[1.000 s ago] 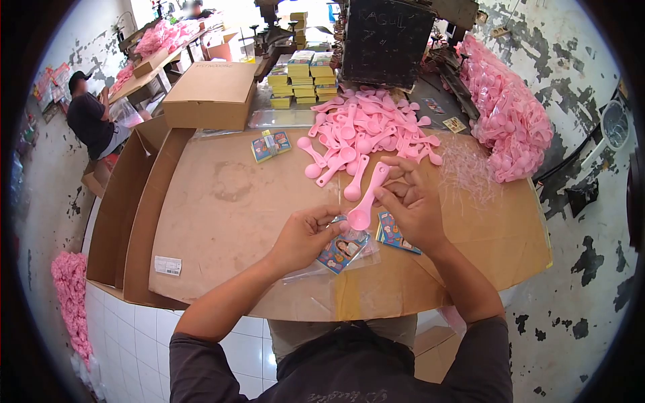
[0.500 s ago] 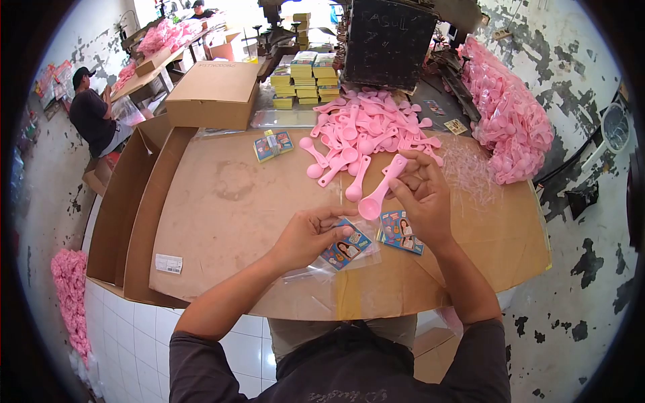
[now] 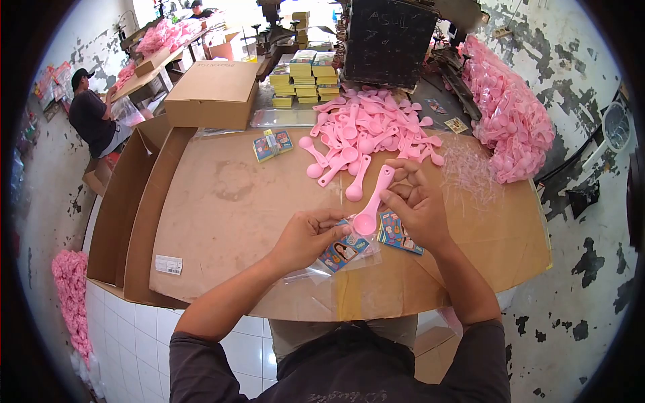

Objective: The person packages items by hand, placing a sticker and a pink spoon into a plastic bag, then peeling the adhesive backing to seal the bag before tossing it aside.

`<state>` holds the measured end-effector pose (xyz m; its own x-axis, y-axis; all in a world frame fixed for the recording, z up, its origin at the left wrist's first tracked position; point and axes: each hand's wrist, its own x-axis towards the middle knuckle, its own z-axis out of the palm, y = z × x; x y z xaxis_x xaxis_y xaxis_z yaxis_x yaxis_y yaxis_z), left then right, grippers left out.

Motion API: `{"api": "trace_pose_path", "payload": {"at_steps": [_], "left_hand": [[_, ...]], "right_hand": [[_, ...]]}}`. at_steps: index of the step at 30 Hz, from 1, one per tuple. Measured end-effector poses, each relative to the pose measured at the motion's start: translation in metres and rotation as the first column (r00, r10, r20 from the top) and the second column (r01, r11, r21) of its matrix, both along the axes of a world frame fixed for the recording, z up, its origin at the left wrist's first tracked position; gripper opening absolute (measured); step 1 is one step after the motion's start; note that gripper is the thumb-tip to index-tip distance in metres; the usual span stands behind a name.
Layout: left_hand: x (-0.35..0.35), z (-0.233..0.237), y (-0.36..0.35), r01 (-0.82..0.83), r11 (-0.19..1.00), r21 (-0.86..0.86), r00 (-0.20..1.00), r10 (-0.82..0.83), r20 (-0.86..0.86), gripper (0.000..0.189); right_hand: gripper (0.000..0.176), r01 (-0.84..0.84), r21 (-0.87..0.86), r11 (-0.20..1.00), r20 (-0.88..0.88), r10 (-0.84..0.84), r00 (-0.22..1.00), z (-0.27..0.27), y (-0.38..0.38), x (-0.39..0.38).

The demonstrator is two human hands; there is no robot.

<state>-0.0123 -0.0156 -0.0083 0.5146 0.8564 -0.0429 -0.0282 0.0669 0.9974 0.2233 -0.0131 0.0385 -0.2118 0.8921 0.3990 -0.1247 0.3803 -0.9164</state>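
My right hand (image 3: 418, 207) pinches a pink measuring spoon (image 3: 373, 205) by its handle, bowl end toward me. The bowl overlaps the top edge of a clear plastic bag (image 3: 371, 258) with a blue printed card (image 3: 344, 252) in it. Thumb and fingers of my left hand (image 3: 310, 236) close on the bag's upper left edge. Just under my right hand lies a small stack of blue cards (image 3: 398, 233). Beyond both hands spreads a heap of loose pink spoons (image 3: 366, 124), one single spoon (image 3: 358, 180) lying nearest me.
A banded card bundle (image 3: 273, 145) lies at the table's left. Behind it stand a closed carton (image 3: 211, 94) and stacked cards (image 3: 304, 74). Bagged pink spoons (image 3: 510, 114) bulge at the right, beside plastic scraps (image 3: 474, 174). A person (image 3: 94, 114) sits far left.
My right hand has brought the spoon down and left, so its bowl now overlaps the bag with the card. My left hand has stayed nearly in place.
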Motion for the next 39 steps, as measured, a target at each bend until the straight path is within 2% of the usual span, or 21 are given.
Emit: {"api": "trace_pose_path", "payload": {"at_steps": [4,7,10,13,16,19,22,24,26,28,31,34,37,39], "left_hand": [[0.002,-0.001,-0.002,-0.003,1.0,0.016,0.999,0.003,0.049,0.03],[-0.001,0.017,-0.003,-0.003,1.0,0.031,0.993,0.007,-0.119,0.031],[0.002,0.019,-0.007,0.026,1.0,0.011,0.999,-0.026,-0.031,0.032],[0.004,0.003,-0.004,0.016,0.999,0.028,0.993,-0.02,0.119,0.034],[0.0,0.008,-0.003,0.035,0.999,0.0,0.999,-0.035,0.028,0.034],[0.001,0.001,-0.002,0.025,1.0,0.006,0.997,-0.025,0.067,0.034],[0.001,-0.003,0.001,0.01,0.999,0.032,0.997,-0.012,0.072,0.033],[-0.002,0.003,0.002,0.013,1.0,0.017,0.999,-0.014,0.032,0.033],[-0.004,0.007,0.002,0.034,0.999,0.004,0.998,-0.034,0.047,0.034],[-0.004,0.008,0.0,0.076,0.997,-0.007,0.99,-0.074,0.12,0.036],[-0.007,0.008,0.0,0.199,0.98,-0.026,0.965,-0.191,0.178,0.039],[-0.004,0.007,0.0,0.139,0.99,0.034,0.961,-0.143,0.235,0.041],[0.002,0.01,-0.004,-0.002,0.981,0.196,0.971,-0.046,0.237,0.042],[-0.006,0.009,-0.009,0.051,0.938,0.343,0.987,-0.1,0.126,0.045]], "right_hand": [[0.044,0.029,0.004,1.0,-0.033,-0.029,0.999,0.002,-0.002,-0.003],[0.044,0.012,-0.014,1.0,0.139,-0.01,0.99,-0.006,0.003,0.008],[0.047,0.069,0.004,0.998,-0.03,-0.068,0.997,0.0,0.003,0.002],[0.044,0.036,0.014,0.999,-0.012,-0.036,0.999,-0.001,0.0,0.001],[0.043,0.021,-0.007,1.0,-0.029,-0.021,0.999,-0.003,-0.003,-0.003],[0.043,0.027,-0.008,1.0,-0.043,-0.027,0.999,-0.006,-0.005,-0.007],[0.045,-0.02,0.013,1.0,0.083,0.019,0.996,-0.023,-0.007,-0.004],[0.04,-0.1,0.217,0.971,0.346,0.019,0.938,-0.024,-0.001,0.005],[0.032,-0.141,0.207,0.968,0.324,0.069,0.943,-0.021,0.003,0.004],[0.024,-0.154,-0.004,0.988,0.001,0.154,0.988,-0.006,-0.001,-0.006],[0.012,-0.247,0.36,0.9,0.479,0.049,0.877,0.014,-0.002,-0.005],[0.009,-0.354,0.353,0.866,0.567,0.102,0.817,0.04,-0.004,0.001],[0.01,-0.304,0.627,0.718,0.663,-0.286,0.692,0.084,-0.013,-0.004],[0.01,-0.25,0.6,0.76,0.689,-0.333,0.644,0.09,-0.018,-0.005]]}}
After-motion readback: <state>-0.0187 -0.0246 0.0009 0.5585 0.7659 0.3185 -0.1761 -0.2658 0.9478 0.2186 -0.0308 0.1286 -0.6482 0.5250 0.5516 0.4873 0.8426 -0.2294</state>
